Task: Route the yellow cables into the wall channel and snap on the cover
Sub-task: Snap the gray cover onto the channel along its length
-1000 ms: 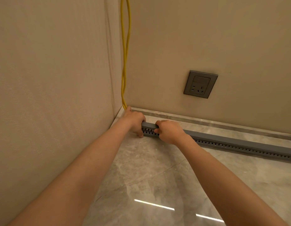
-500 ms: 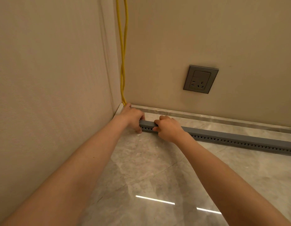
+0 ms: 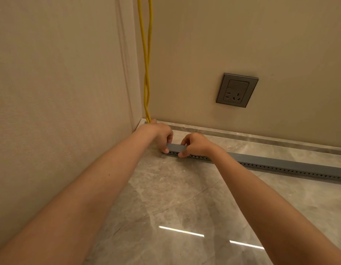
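**Both hands pinch the corner end of the channel [image 3: 280, 163], low and left of the wall socket [image 3: 237, 90].**

Head view: the yellow cables [image 3: 146, 64] drop down the room corner, left of the socket, and vanish behind the left hand [image 3: 158, 133]. They probably enter the channel there, which is why both hands work at that end, likely seating the cover. The channel lies on the floor [image 3: 185, 197] below the socket and runs off to its right. The left fingers [image 3: 170, 138] and right hand's [image 3: 196, 145] fingers curl over the smooth top, thumbs on the perforated front, clamped tight on it. The forearms reach out almost parallel, wrists low, hands close together but not touching.
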A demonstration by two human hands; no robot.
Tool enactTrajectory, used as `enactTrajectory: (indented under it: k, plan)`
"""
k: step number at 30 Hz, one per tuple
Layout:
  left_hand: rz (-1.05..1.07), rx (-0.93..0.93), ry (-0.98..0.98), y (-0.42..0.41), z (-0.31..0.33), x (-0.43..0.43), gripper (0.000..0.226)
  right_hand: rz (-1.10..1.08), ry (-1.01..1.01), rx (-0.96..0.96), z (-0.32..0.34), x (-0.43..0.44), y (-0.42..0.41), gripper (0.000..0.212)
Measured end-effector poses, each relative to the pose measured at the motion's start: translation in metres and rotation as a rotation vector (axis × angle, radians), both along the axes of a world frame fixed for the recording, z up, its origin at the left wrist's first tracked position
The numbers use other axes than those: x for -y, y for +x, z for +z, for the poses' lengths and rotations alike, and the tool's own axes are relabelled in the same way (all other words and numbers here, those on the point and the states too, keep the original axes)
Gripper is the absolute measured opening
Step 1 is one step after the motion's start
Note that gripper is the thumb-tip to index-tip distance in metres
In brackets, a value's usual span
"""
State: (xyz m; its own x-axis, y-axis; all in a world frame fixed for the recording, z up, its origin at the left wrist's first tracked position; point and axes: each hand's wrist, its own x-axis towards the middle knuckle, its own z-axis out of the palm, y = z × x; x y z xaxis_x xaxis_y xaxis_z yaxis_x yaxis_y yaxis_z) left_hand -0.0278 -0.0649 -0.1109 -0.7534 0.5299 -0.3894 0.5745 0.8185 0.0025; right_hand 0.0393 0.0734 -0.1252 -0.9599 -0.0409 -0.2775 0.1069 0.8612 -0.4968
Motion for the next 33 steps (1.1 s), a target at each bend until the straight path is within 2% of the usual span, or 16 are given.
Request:
enactTrajectory:
  k: [3,7,11,16,21,25,27,29,31,33]
  plan:
    - [-0.037,0.012,-0.016,0.002,0.001,-0.001,0.037,0.028,0.02,0.044,0.003,0.001,-0.002,0.039]
    - [-0.083,-0.02,-0.005,0.004,0.003,0.0,0.03,0.07,0.108,0.008,0.004,0.005,-0.007,0.036]
    - [-0.111,-0.094,0.013,0.008,0.006,0.0,0.036,0.082,0.119,-0.05,0.001,0.004,-0.007,0.03]
    - [-0.057,-0.02,0.048,0.01,0.007,-0.002,0.031,0.05,0.012,-0.102,-0.005,0.0,-0.002,0.035]
    - [-0.019,0.06,0.117,0.009,0.0,-0.002,0.033,0.069,-0.086,-0.113,-0.01,-0.003,0.0,0.03]
    - [-0.009,0.018,0.197,0.016,-0.003,-0.004,0.039,0.075,-0.133,-0.137,-0.014,-0.006,0.001,0.03]
    - [-0.001,-0.015,0.23,0.021,-0.005,-0.002,0.033,0.058,-0.146,-0.127,-0.016,-0.007,0.002,0.033]
    - [0.016,-0.013,0.267,0.024,-0.008,0.0,0.027,0.075,-0.062,-0.068,-0.014,-0.007,0.003,0.05]
    - [0.049,0.025,0.295,0.026,-0.011,0.001,0.043,0.115,0.095,-0.003,-0.012,-0.005,0.004,0.046]
    - [0.059,0.037,0.286,0.027,-0.012,0.002,0.053,0.125,0.153,0.024,-0.011,-0.002,0.005,0.039]
